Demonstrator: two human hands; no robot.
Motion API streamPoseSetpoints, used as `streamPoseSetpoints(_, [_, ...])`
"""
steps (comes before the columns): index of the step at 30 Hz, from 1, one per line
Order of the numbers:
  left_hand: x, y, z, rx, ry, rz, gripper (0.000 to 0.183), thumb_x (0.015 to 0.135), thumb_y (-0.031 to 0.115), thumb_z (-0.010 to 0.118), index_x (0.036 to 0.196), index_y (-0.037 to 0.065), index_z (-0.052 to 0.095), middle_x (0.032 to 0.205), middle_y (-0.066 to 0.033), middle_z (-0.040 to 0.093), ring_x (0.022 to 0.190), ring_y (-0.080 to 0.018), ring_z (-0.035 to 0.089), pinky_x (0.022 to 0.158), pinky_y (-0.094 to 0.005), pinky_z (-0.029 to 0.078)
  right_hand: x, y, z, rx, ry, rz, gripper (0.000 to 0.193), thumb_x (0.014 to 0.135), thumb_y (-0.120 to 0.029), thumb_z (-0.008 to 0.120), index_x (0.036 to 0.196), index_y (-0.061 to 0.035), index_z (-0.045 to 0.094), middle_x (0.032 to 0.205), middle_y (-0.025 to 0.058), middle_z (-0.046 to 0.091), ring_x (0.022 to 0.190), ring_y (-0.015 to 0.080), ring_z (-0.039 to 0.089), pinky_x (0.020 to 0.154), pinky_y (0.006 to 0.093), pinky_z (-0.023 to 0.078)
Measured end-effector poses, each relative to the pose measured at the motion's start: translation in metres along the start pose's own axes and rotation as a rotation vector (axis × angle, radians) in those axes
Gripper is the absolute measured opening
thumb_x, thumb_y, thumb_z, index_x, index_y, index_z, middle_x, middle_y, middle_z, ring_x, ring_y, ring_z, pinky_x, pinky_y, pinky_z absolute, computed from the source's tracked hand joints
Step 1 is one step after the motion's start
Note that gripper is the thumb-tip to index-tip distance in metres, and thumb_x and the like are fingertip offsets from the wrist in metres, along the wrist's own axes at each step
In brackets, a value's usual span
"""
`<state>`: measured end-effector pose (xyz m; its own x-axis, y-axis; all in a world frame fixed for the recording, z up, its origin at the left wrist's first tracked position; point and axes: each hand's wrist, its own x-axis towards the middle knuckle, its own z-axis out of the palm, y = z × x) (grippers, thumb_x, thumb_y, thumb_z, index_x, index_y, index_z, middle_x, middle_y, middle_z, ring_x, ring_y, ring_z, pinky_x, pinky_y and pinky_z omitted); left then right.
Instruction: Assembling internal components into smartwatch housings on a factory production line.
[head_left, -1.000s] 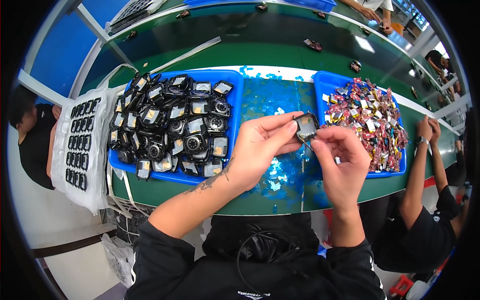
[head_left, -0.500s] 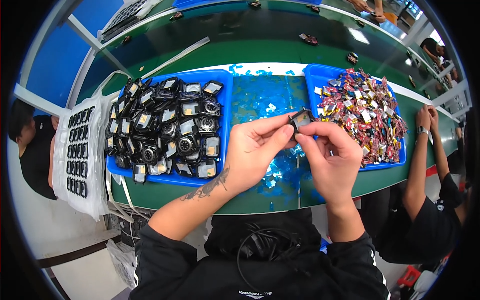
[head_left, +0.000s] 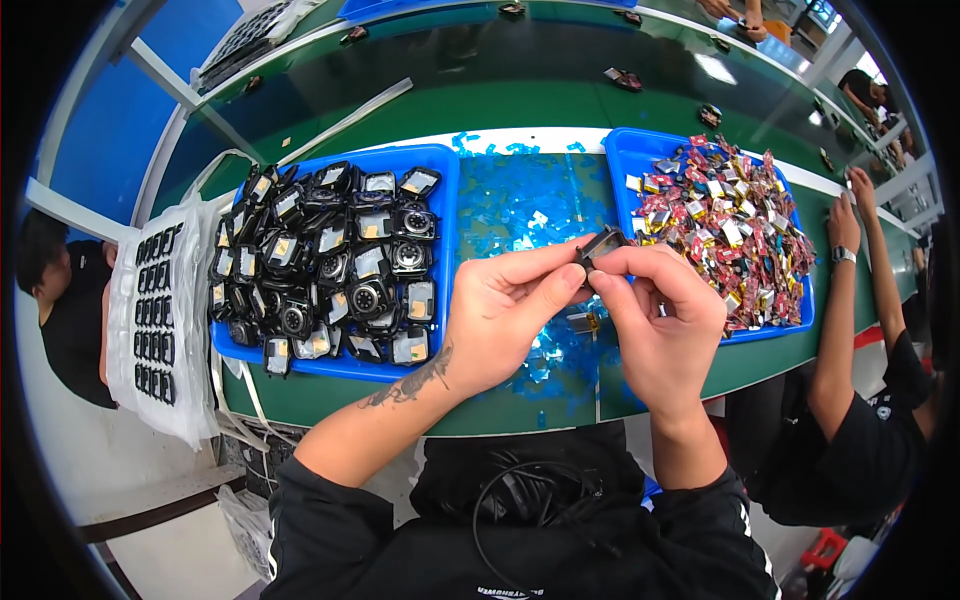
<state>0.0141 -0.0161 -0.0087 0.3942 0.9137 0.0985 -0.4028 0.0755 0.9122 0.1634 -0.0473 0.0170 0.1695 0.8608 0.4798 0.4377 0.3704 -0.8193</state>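
the left hand point(head_left: 500, 305) and right hand point(head_left: 672, 325) both pinch a black case point(head_left: 604, 241) above the table point(head_left: 480, 410), between the left tray point(head_left: 447, 215) and right tray point(head_left: 619, 168).

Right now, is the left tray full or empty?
Full: black watch cases heap across the blue tray, hiding most of its floor.

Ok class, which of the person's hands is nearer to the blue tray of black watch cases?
Left. The left hand is just right of the blue tray of black watch cases; the right hand is farther right, beyond the left hand.
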Motion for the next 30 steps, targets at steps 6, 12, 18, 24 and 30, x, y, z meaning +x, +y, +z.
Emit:
streamPoseSetpoints(6, [-0.004,0.001,0.001,0.077,-0.005,0.005,0.03,0.094,0.004,0.059,0.122,-0.006,0.059,0.11,-0.0123,0.066,0.096,-0.0113,0.062,0.085,-0.0244,0.052,0.003,-0.004,-0.003,-0.134,-0.013,-0.11,0.014,0.07,0.005,0.074,0.078,-0.0031,0.068,0.067,0.0033,0.057,0.054,0.0131,0.047,0.048,0.0277,0.035])
streamPoseSetpoints(12, [-0.005,0.002,0.0,0.165,-0.015,-0.015,0.03,0.094,0.004,0.057,0.121,-0.01,0.057,0.109,-0.0177,0.066,0.094,-0.0186,0.067,0.085,-0.0306,0.056,0.005,0.003,-0.008,-0.265,0.048,-0.206,0.024,0.063,0.004,0.079,0.073,-0.0026,0.058,0.078,0.0095,0.054,0.07,0.0211,0.054,0.061,0.03,0.043])
streamPoseSetpoints(18, [-0.003,0.004,0.004,-0.001,0.033,-0.004,0.03,0.096,0.007,0.056,0.121,-0.009,0.057,0.109,-0.0175,0.066,0.095,-0.0214,0.067,0.083,-0.0333,0.058,-0.001,0.018,-0.009,0.456,0.055,0.108,0.024,0.077,0.004,0.069,0.094,-0.0005,0.053,0.09,0.0036,0.055,0.084,0.0119,0.053,0.076,0.0264,0.046])
streamPoseSetpoints(24, [0.0,0.003,0.006,-0.121,0.065,0.005,0.033,0.097,0.005,0.052,0.128,-0.007,0.051,0.115,-0.0198,0.063,0.102,-0.0238,0.066,0.088,-0.0362,0.056,-0.022,0.013,-0.022,0.512,-0.149,0.351,0.012,0.085,0.008,0.063,0.097,0.0067,0.062,0.093,0.0095,0.064,0.085,0.0123,0.064,0.074,0.0238,0.054])
streamPoseSetpoints(30, [0.001,0.014,-0.006,0.612,-0.127,0.423,0.037,0.087,-0.008,0.055,0.122,0.002,0.061,0.109,-0.0133,0.063,0.091,-0.019,0.066,0.078,-0.0289,0.054,-0.016,0.008,-0.025,0.613,-0.08,0.395,0.014,0.086,0.007,0.063,0.101,0.0079,0.062,0.091,0.009,0.065,0.081,0.0114,0.064,0.074,0.0235,0.054])
